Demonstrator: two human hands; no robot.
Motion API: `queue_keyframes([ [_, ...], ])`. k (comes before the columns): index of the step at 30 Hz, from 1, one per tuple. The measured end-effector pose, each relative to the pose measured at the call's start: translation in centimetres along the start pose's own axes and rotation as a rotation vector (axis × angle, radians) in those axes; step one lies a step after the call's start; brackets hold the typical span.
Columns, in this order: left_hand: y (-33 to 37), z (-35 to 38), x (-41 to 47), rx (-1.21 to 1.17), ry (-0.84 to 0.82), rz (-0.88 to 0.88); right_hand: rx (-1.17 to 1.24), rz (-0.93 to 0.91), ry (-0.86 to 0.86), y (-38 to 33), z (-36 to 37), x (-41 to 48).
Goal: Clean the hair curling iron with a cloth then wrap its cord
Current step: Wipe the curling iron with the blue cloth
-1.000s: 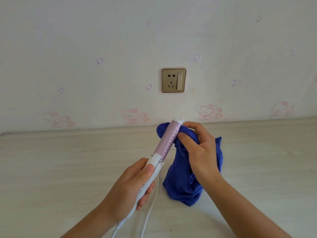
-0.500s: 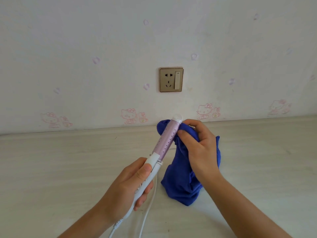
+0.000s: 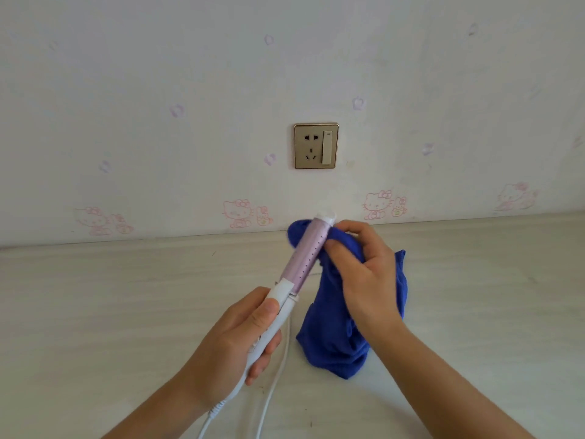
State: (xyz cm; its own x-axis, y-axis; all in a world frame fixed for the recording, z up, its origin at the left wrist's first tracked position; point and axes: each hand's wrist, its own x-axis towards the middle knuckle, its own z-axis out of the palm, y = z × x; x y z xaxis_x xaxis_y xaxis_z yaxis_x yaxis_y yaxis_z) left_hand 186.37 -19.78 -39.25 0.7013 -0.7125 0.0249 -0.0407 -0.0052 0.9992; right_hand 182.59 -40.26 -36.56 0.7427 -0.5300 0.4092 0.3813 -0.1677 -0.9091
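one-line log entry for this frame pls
phase: wiping barrel | left hand: gripping curling iron by handle | right hand: pressing blue cloth to barrel | cord: loose, unwrapped | wall socket: nothing plugged in

The curling iron [image 3: 305,258] at centre frame had a pale lilac barrel dotted with rows of small dark holes, and a white handle, tip and cord [image 3: 269,397]. The cloth [image 3: 329,343] was deep blue. In the upper centre, the socket plate [image 3: 316,146] was gold; the wall [image 3: 126,90] was white with faint pink cartoon cats.
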Motion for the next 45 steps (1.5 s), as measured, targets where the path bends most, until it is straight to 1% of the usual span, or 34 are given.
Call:
queue_keyframes([
  [2, -0.3, 0.4, -0.4, 0.027, -0.004, -0.006, 0.005, 0.009, 0.045, -0.1, -0.8, 0.5],
  [3, -0.4, 0.4, -0.4, 0.023, 0.004, -0.008, 0.004, 0.015, 0.017, -0.1, -0.6, 0.3],
  [7, -0.1, -0.5, 0.0, -0.056, 0.089, 0.002, -0.021, 0.013, -0.241, 0.9, 1.9, -2.1],
  [10, -0.3, -0.9, -0.1, -0.053, 0.101, -0.002, -0.022, 0.020, -0.307, 1.1, 2.1, -2.1],
  [12, -0.5, -0.7, -0.2, -0.045, 0.080, -0.019, -0.014, 0.043, -0.278, 0.8, 1.5, -1.5],
  [15, -0.7, 0.0, -0.3, -0.007, 0.037, -0.018, 0.033, 0.070, -0.095, 0.5, 0.3, -0.3],
  [16, -0.7, 0.1, -0.4, 0.005, 0.030, -0.016, 0.041, 0.071, -0.059, 0.4, 0.0, 0.0],
  [20, -0.8, 0.2, -0.5, 0.040, 0.023, -0.008, 0.061, 0.091, 0.017, 0.5, -0.2, 0.4],
  [22, -0.7, 0.2, -0.5, 0.050, 0.038, -0.003, 0.067, 0.086, -0.011, 0.4, -0.1, 0.2],
  [26, -0.2, -0.3, 0.2, -0.004, 0.090, 0.020, 0.052, 0.064, -0.223, 0.8, 1.5, -1.5],
  [27, -0.1, -0.5, 0.3, -0.009, 0.100, 0.026, 0.053, 0.065, -0.252, 1.0, 1.9, -1.8],
  [31, -0.1, -0.7, 0.2, -0.053, 0.098, -0.017, 0.025, 0.038, -0.291, 1.0, 1.9, -1.7],
  [33, -0.1, -0.4, 0.2, -0.082, 0.069, -0.030, -0.016, 0.006, -0.235, 0.7, 1.3, -1.1],
  [37, 0.2, 0.7, -0.2, -0.031, -0.011, 0.001, 0.006, 0.012, 0.028, 0.1, -0.3, 0.8],
  [39, 0.2, 1.0, -0.4, -0.016, -0.022, 0.000, 0.008, 0.035, 0.072, 0.2, -0.8, 1.2],
  [40, 0.2, 1.1, -0.4, -0.020, -0.016, -0.008, 0.007, 0.048, 0.062, 0.3, -0.7, 1.0],
  [42, 0.3, 1.0, -0.1, -0.067, 0.019, -0.037, 0.008, 0.059, -0.011, 0.6, 0.0, 0.2],
  [45, 0.2, 0.4, 0.4, -0.154, 0.085, -0.042, 0.025, 0.032, -0.204, 1.1, 1.5, -1.2],
])
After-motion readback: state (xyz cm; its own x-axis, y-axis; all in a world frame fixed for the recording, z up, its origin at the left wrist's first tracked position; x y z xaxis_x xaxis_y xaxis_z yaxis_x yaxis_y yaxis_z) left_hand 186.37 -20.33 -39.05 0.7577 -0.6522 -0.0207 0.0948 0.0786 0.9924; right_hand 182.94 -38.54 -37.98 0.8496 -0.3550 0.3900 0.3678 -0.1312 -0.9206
